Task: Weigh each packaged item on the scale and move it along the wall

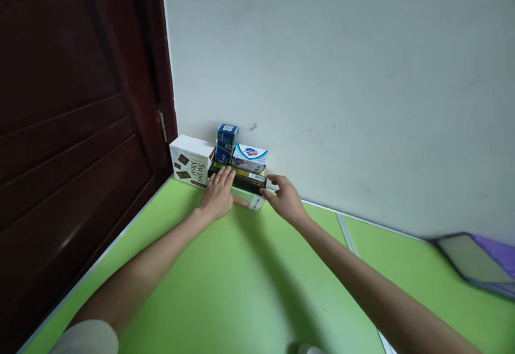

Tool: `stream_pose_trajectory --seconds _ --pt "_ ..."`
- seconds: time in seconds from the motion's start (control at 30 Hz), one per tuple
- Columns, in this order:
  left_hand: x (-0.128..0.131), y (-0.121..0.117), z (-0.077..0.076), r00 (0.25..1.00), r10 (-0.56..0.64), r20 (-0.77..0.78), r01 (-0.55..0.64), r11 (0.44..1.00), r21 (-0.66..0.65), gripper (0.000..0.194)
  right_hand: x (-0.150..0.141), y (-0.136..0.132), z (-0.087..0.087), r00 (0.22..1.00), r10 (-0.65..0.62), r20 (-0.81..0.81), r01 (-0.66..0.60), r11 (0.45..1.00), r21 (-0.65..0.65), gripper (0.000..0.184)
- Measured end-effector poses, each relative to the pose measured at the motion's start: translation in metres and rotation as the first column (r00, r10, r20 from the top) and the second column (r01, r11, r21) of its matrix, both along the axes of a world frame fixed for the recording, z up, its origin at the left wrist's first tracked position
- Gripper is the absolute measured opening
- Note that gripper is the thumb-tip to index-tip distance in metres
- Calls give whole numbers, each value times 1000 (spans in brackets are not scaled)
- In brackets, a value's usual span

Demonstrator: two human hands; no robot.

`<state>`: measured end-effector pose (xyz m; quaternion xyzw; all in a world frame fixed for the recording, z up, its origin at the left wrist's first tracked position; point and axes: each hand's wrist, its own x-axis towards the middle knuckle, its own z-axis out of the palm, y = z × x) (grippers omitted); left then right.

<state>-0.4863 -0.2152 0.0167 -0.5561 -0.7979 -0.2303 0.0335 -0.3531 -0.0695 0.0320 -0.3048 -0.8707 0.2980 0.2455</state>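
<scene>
A long black box point(246, 184) with a yellow top edge lies across a pale box point(242, 202) by the wall. My left hand point(218, 197) rests its stretched fingers flat against the black box's left part; a ring shows on one finger. At the box's right end, my right hand point(285, 199) has thumb in front and index finger curved round the corner. Behind the black box stand an upright dark blue carton point(226, 144) and a white-and-blue soap box point(250, 156). To the left, a white "Super Meal" box point(192, 163) touches this group.
A dark red wooden door point(80, 145) with a hinge borders the left. The pale wall point(341, 86) rises behind the boxes. Green flooring point(193, 284) has white seams. A purple and grey dark-edged object point(475, 260) lies by the wall at right.
</scene>
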Motion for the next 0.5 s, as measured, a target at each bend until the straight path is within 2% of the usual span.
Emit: stream_pose_trajectory --seconds 0.17,0.3,0.4,0.5 --pt "-6 9 -9 992 23 -125 -27 999 -33 56 -9 10 -5 998 32 47 -28 996 -86 44" --pt "-2 -2 5 990 6 -143 -12 999 -39 53 5 7 8 995 95 21 -91 987 -131 38" --pt "6 -18 26 993 -54 -103 52 998 -25 60 49 -2 20 984 170 -45 -175 971 -162 36" --pt "31 -44 42 974 -227 16 228 972 -66 60 118 -23 29 969 240 -60 -247 936 -252 37"
